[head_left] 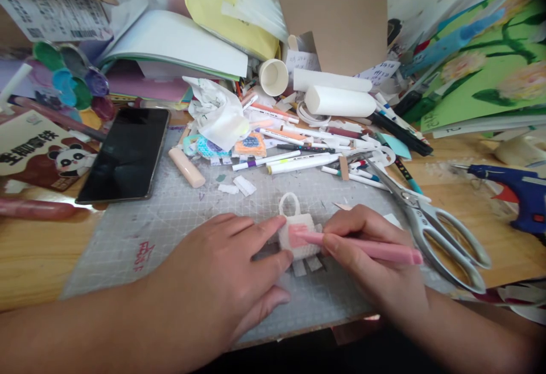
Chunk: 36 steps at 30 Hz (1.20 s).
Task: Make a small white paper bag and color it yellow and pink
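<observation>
White, rectangular, bag-shaped piece with a textured face and a looped handle (pixel 303 220): lies flat on a grey, gridded cutting mat (pixel 183 203), nearer to the front edge of the wooden surface (pixel 29 254) than to the back edge. Its face carries a pink rectangular patch (pixel 297 229); its handle points toward the back edge. Small white strips (pixel 300 268) lie against its lower side.

Left hand (pixel 222 271): reaches in from the front left. Its fingers are spread, with two fingertips touching the left side of the piece, one near the upper corner, one near the lower.

Right hand (pixel 379 280): its fingers pinch a slim pink marker pen (pixel 384 250), held at a low slant. The pen tip meets the patch.

Silver metal scissors (pixel 410 198): lie to the right of the right hand, across the right edge of the mat, handles toward the front.

Blue glue gun (pixel 518 186): lies near the right edge of the surface.

White-barrelled pens (pixel 305 163): lie in a loose pile behind the piece, toward the back edge. Left of the pile is a peach-coloured cylinder (pixel 186 167).

Black rectangular smartphone (pixel 123 155): lies at the rear left corner of the mat. A white cup (pixel 273 81) and a white roll (pixel 341 102) occupy the back of the surface.
</observation>
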Motion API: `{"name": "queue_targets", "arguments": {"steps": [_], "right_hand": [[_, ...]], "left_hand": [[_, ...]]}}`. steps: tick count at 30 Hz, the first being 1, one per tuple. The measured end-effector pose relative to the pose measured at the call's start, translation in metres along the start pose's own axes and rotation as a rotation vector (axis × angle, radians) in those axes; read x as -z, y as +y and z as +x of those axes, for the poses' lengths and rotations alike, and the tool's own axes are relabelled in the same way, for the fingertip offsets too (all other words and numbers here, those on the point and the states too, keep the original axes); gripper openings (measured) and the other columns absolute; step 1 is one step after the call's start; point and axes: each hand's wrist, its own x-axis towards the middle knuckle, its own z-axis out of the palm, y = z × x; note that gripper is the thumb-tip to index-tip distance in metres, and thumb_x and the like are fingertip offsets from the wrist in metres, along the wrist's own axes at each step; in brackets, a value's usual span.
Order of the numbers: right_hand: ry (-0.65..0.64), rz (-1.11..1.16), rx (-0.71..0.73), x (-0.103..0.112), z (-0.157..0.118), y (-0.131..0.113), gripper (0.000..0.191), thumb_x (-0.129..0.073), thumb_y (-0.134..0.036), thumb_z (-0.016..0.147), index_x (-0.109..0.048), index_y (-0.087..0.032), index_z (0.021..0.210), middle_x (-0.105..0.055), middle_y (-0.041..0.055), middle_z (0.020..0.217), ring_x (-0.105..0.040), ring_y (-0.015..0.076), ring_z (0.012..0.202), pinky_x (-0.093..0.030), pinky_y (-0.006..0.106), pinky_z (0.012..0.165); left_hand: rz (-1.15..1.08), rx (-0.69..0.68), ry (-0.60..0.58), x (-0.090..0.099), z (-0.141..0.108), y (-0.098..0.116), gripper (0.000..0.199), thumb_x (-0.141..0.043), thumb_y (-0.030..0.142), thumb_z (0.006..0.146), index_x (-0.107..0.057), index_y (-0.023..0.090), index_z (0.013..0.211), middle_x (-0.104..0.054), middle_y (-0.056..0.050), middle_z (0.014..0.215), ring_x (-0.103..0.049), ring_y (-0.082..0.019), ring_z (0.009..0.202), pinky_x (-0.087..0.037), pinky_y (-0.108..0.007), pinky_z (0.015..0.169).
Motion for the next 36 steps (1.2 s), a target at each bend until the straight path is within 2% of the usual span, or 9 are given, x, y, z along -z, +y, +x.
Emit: {"name": "queue_targets", "arguments": {"steps": [5,12,18,27,31,36], "right_hand": [[0.011,-0.019,-0.001,-0.0021,0.0000,0.0006,0.012,-0.063,-0.025,0.080,-0.058,-0.023,0.070,-0.060,-0.0021,0.060,-0.055,0.0125,0.053,-0.042,0.024,0.048],[-0.065,0.003,0.071,0.0016,-0.0012,0.0021,0.012,-0.060,-0.019,0.080,-0.057,-0.022,0.069,-0.059,-0.0024,0.060,-0.054,0.0119,0.052,-0.043,0.023,0.050],[0.012,-0.017,0.024,-0.0011,0.0014,0.0029,0.012,-0.062,-0.025,0.081,-0.058,-0.022,0.070,-0.061,-0.0016,0.060,-0.055,0.0128,0.053,-0.043,0.023,0.049],[-0.037,-0.014,0.080,-0.0012,0.0008,0.0044,0.011,-0.062,-0.022,0.081,-0.058,-0.022,0.071,-0.060,-0.0023,0.061,-0.055,0.0116,0.053,-0.044,0.022,0.050],[0.001,-0.035,0.055,-0.0018,0.0010,0.0047,0.010,-0.061,-0.023,0.082,-0.058,-0.022,0.072,-0.060,-0.0026,0.060,-0.055,0.0112,0.052,-0.043,0.021,0.048],[-0.063,-0.008,0.084,-0.0016,0.0016,0.0058,0.012,-0.061,-0.023,0.082,-0.058,-0.022,0.070,-0.059,-0.0026,0.059,-0.054,0.0116,0.052,-0.043,0.023,0.050]], "left_hand": [[-0.018,0.019,-0.002,-0.0021,-0.0024,-0.0004,0.029,-0.046,0.036,0.091,-0.065,0.024,0.109,-0.061,-0.013,0.124,-0.063,-0.027,0.088,-0.053,-0.048,0.075],[-0.018,0.003,0.015,-0.0004,-0.0002,0.0000,0.030,-0.049,0.035,0.090,-0.066,0.021,0.110,-0.063,-0.015,0.122,-0.064,-0.029,0.087,-0.054,-0.049,0.073],[-0.020,-0.001,0.018,-0.0001,0.0010,0.0001,0.029,-0.050,0.035,0.090,-0.067,0.020,0.108,-0.063,-0.016,0.122,-0.065,-0.030,0.087,-0.055,-0.050,0.072],[-0.025,0.017,0.000,-0.0016,-0.0003,-0.0007,0.029,-0.050,0.037,0.090,-0.065,0.022,0.109,-0.062,-0.015,0.124,-0.065,-0.029,0.091,-0.054,-0.048,0.075],[-0.023,0.019,0.000,-0.0010,-0.0004,-0.0008,0.028,-0.050,0.036,0.089,-0.066,0.022,0.107,-0.062,-0.014,0.124,-0.064,-0.029,0.092,-0.053,-0.049,0.076],[-0.022,0.016,0.004,0.0003,0.0000,-0.0002,0.030,-0.050,0.036,0.090,-0.065,0.021,0.110,-0.062,-0.015,0.124,-0.065,-0.029,0.088,-0.054,-0.049,0.073]]}}
